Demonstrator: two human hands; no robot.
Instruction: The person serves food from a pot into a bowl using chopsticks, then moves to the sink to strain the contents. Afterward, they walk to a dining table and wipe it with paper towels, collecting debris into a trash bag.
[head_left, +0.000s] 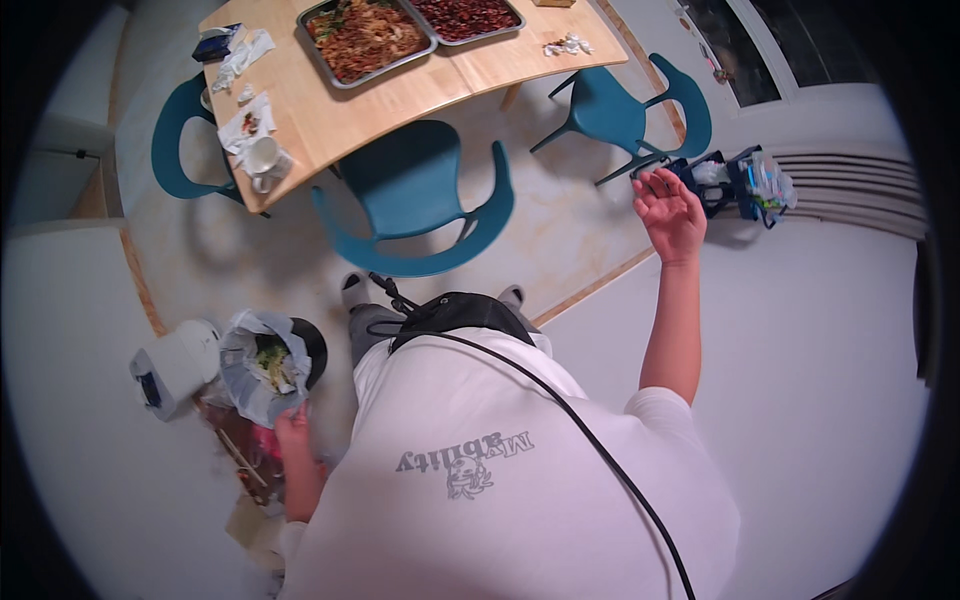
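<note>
At the lower left my left hand (292, 421) grips the near edge of a pale plastic bin liner (244, 375). The liner is folded over the rim of a black waste bin (318, 349). Green and whitish scraps (275, 364) lie inside it. My fingertips are partly hidden against the liner, so the exact hold is unclear. My right hand (671, 217) is raised out to the right, palm up, fingers slightly curled and holding nothing.
A teal chair (409, 187) stands before me at a wooden table (330, 127). On it are metal trays of noodle-like food (367, 37) and red food (469, 16), a mug (262, 157) and crumpled tissues (244, 60). A white appliance (180, 364) adjoins the bin; a cart (720, 184) stands right.
</note>
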